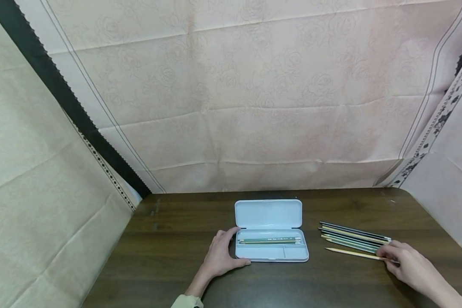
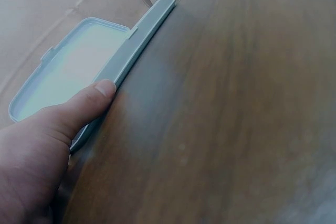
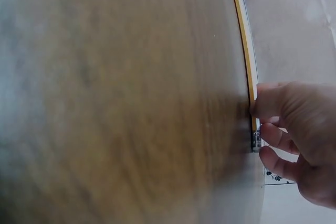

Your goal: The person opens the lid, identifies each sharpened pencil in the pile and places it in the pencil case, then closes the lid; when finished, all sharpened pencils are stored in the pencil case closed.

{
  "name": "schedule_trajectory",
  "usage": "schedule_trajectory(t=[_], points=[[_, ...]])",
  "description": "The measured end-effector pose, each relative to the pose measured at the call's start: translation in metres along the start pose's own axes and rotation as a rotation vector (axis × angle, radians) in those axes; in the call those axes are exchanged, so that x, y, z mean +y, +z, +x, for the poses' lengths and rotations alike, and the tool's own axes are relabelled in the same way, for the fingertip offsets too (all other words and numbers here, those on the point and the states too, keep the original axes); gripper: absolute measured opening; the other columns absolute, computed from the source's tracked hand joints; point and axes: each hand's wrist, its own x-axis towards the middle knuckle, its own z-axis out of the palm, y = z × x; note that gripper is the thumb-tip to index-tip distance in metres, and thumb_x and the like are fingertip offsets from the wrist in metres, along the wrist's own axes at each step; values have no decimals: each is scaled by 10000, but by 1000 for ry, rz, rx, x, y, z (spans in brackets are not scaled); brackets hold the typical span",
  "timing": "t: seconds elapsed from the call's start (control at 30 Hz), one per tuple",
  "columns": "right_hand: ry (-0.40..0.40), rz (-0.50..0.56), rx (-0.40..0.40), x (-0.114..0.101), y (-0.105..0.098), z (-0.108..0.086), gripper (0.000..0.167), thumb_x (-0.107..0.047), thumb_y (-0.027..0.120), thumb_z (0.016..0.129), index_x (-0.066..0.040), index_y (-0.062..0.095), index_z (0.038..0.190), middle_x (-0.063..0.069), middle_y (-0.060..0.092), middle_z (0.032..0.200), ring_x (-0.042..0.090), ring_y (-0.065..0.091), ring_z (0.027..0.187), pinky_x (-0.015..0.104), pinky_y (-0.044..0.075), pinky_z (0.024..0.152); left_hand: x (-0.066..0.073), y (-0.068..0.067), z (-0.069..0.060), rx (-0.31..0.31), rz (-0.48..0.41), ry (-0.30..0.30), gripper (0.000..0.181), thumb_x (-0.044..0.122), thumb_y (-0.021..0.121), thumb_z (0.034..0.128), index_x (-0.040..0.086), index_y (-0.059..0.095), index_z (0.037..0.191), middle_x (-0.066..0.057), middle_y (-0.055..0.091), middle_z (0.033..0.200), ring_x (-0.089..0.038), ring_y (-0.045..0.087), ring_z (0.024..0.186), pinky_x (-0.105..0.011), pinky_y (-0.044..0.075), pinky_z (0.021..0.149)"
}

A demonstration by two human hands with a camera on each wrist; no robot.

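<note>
A pale blue pencil case (image 1: 268, 214) lies on the table with its lid raised at the back. Inside its tray are a few green pencils (image 1: 269, 241). My left hand (image 1: 220, 253) grips the left end of the case; in the left wrist view the thumb (image 2: 105, 88) presses against its front side. Over on the right, my right hand (image 1: 412, 262) pinches a yellow pencil (image 1: 350, 253) near its eraser end, and the pencil lies along the tabletop. Just behind it is a bundle of dark, green and yellowish pencils (image 1: 354, 236), side by side, its right end close to the fingers.
The brown wooden table (image 1: 169, 239) carries the case and pencils. Pale patterned cloth (image 1: 254, 107) hangs behind the table's back edge, with more cloth at the left (image 1: 54, 205) and right (image 1: 454, 184) sides.
</note>
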Motion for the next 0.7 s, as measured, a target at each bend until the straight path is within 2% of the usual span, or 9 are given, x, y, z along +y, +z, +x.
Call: schedule_trajectory(t=[0.2, 0.47, 0.7], points=[[13, -31, -25, -2, 0, -1, 459, 75, 807, 489, -243, 652, 781, -210, 477, 795, -15, 443, 672, 196, 351, 567, 0, 0, 0, 2, -4, -2, 955, 636, 854, 659, 214, 500, 1439, 18, 551, 1171, -170, 462, 1025, -410, 408, 841], [12, -17, -44, -1, -1, -1, 451, 85, 801, 507, -234, 654, 790, -210, 465, 797, -19, 430, 667, 205, 341, 545, 0, 0, 0, 4, -3, 4, 950, 640, 851, 662, 212, 501, 1435, 19, 555, 1177, -169, 460, 1026, -408, 410, 833], [41, -9, -62, -3, -3, -3, 442, 75, 793, 524, -246, 649, 791, -214, 462, 798, -25, 435, 664, 275, 363, 505, 0, 0, -1, 4, -3, 0, 954, 647, 847, 660, 215, 502, 1436, 16, 552, 1171, -171, 460, 1025, -413, 410, 838]])
